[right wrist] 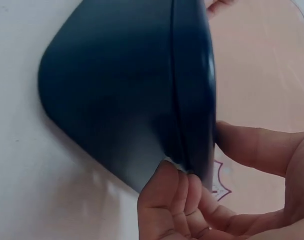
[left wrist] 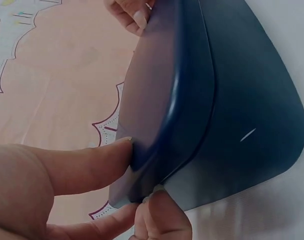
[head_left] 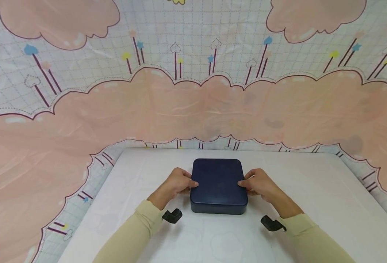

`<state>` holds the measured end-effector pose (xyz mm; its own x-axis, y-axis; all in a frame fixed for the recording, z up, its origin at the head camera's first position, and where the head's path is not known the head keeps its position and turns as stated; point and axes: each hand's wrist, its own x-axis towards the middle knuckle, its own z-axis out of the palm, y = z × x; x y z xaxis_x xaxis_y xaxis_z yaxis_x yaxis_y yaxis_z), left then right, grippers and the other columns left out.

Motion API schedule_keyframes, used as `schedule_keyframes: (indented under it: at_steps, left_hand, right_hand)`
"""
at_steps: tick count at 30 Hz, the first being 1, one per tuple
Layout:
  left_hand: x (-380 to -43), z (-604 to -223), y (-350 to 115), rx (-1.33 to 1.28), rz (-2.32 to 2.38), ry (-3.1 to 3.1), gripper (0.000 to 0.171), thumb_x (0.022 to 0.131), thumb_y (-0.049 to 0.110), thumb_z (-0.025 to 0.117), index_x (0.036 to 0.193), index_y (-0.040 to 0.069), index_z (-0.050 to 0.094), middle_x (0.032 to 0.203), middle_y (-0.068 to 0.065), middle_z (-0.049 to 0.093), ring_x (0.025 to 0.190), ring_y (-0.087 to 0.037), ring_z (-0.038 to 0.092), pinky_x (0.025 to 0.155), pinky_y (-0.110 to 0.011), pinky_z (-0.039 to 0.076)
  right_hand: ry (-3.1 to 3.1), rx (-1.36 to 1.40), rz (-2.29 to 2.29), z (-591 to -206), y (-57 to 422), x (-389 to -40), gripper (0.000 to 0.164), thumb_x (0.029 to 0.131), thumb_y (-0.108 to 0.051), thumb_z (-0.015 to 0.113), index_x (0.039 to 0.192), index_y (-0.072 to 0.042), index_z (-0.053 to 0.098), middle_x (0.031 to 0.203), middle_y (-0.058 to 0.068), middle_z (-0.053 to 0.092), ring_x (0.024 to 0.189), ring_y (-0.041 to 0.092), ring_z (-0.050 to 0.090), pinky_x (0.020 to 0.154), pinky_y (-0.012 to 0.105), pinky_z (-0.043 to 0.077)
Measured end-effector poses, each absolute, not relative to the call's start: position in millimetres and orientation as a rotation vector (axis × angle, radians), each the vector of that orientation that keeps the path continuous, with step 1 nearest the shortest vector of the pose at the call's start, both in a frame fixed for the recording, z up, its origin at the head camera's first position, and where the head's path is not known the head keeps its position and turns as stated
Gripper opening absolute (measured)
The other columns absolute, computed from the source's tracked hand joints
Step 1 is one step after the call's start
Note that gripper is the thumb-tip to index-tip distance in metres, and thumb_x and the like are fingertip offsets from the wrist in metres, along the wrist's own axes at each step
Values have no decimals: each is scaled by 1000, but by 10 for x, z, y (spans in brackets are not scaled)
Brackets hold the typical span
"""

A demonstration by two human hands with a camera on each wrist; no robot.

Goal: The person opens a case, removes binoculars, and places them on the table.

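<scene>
A dark blue square box (head_left: 217, 182) with rounded corners and a lid sits on the white table. My left hand (head_left: 180, 180) grips its left side, thumb on top of the lid and fingertips at the lid's lower edge. On the opposite side my right hand (head_left: 257, 183) holds the lid's edge the same way. In the left wrist view, the seam between lid and body runs along the box side (left wrist: 242, 115), with the fingertips right at it. The right wrist view shows the curled fingers (right wrist: 164, 200) under the lid's rim. The lid lies level on the body.
The white table (head_left: 141, 175) extends on all sides of the box. Behind and beside it hangs a pink and white patterned cloth (head_left: 213, 106). Black wrist mounts (head_left: 172, 216) stick out from both sleeves near the tabletop.
</scene>
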<state>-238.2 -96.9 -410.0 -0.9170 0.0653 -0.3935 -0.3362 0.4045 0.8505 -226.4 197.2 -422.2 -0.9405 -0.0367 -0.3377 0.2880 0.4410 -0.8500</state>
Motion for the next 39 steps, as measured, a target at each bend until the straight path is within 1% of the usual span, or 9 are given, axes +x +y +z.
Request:
schedule_keyframes:
  at_steps: [2, 8, 10, 15, 19, 23, 27, 34, 39]
  left_hand:
    - [-2393, -4095, -966, -236, 1506, 2312, 40, 86, 1, 82, 120, -7, 63, 103, -14, 65, 81, -22, 59, 73, -33, 56]
    - [-2414, -4087, -969, -249, 1482, 2319, 38, 85, 2, 84, 115, -7, 63, 99, -12, 65, 79, -21, 60, 71, -31, 57]
    - [-2417, -4080, -966, -254, 1470, 2330, 36, 84, 2, 84, 113, -6, 64, 97, -12, 65, 77, -20, 60, 68, -30, 56]
    - [-2424, -4062, -947, -266, 1434, 2356, 28, 84, 3, 86, 102, -4, 66, 87, -9, 63, 71, -19, 58, 61, -27, 51]
    - [-2433, -4073, -932, -270, 1425, 2363, 22, 83, 3, 86, 93, -3, 66, 82, -7, 63, 67, -17, 58, 59, -26, 52]
    - [-2438, -4083, -917, -276, 1424, 2369, 19, 83, 2, 85, 88, -3, 68, 78, -7, 64, 64, -15, 58, 58, -25, 52]
    - [-2430, -4082, -924, -290, 1418, 2370, 19, 84, 3, 85, 91, -4, 69, 79, -7, 65, 63, -16, 57, 57, -25, 51]
    - [-2446, -3972, -985, -224, 1562, 2333, 33, 84, 0, 84, 111, -10, 67, 101, -15, 67, 70, -15, 62, 61, -24, 56]
    - [-2444, -3906, -996, -220, 1575, 2308, 36, 85, 1, 83, 114, -10, 65, 103, -14, 66, 73, -15, 62, 61, -22, 56]
  right_hand:
    - [2399, 225, -1476, -4212, 1968, -2280, 34, 92, -9, 76, 112, 7, 55, 103, 16, 64, 86, 23, 61, 70, 31, 61]
    - [2406, 255, -1451, -4192, 1958, -2312, 33, 89, -8, 80, 107, 6, 56, 97, 12, 61, 81, 22, 59, 65, 29, 57]
    - [2412, 258, -1452, -4189, 1959, -2317, 32, 89, -7, 80, 106, 6, 56, 95, 11, 60, 79, 21, 59, 64, 29, 57]
    - [2417, 258, -1466, -4185, 1963, -2322, 28, 87, -5, 81, 100, 5, 57, 89, 8, 58, 74, 19, 57, 61, 28, 55]
    - [2404, 252, -1485, -4193, 1961, -2332, 26, 87, -4, 81, 95, 3, 57, 84, 6, 56, 70, 18, 56, 59, 27, 53]
    - [2401, 261, -1490, -4201, 1955, -2334, 26, 87, -3, 81, 93, 2, 56, 82, 5, 55, 68, 17, 55, 57, 26, 52]
    - [2401, 256, -1489, -4175, 1957, -2315, 28, 87, -3, 81, 95, 3, 56, 83, 6, 57, 69, 18, 56, 58, 27, 53]
    - [2445, 206, -1509, -4013, 1968, -2302, 29, 89, -7, 80, 100, 4, 56, 86, 8, 59, 72, 17, 60, 62, 27, 57]
    - [2431, 202, -1519, -3973, 1972, -2287, 28, 90, -7, 80, 99, 4, 56, 83, 6, 58, 69, 16, 59, 60, 25, 57]
